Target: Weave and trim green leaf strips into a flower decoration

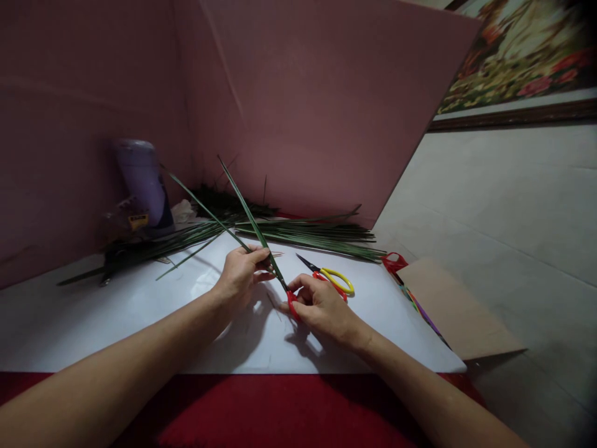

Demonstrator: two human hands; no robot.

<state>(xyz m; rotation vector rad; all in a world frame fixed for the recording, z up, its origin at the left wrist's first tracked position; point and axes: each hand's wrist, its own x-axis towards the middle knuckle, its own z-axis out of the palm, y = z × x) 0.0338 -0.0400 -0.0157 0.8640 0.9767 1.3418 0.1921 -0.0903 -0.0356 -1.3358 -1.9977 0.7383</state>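
My left hand (245, 274) pinches a long green leaf strip (248, 210) between thumb and fingers, and the strip points up and away to the left. A second thin leaf strip (205, 208) also runs from that hand toward the back left. In my right hand (321, 308) is a pair of scissors with red handles (293, 305); its dark blades meet the lower end of the strip, and whether they are closed I cannot tell. Just beyond that hand, scissors with a yellow and red handle (339, 281) lie on the white board (373, 330).
Bundles of green leaf strips (317, 235) lie along the back of the board, more at the left. A purple bottle (144, 183) stands at the back left by a pink panel (298, 106). A cardboard piece (452, 311) and a red-handled item (394, 262) are at the right.
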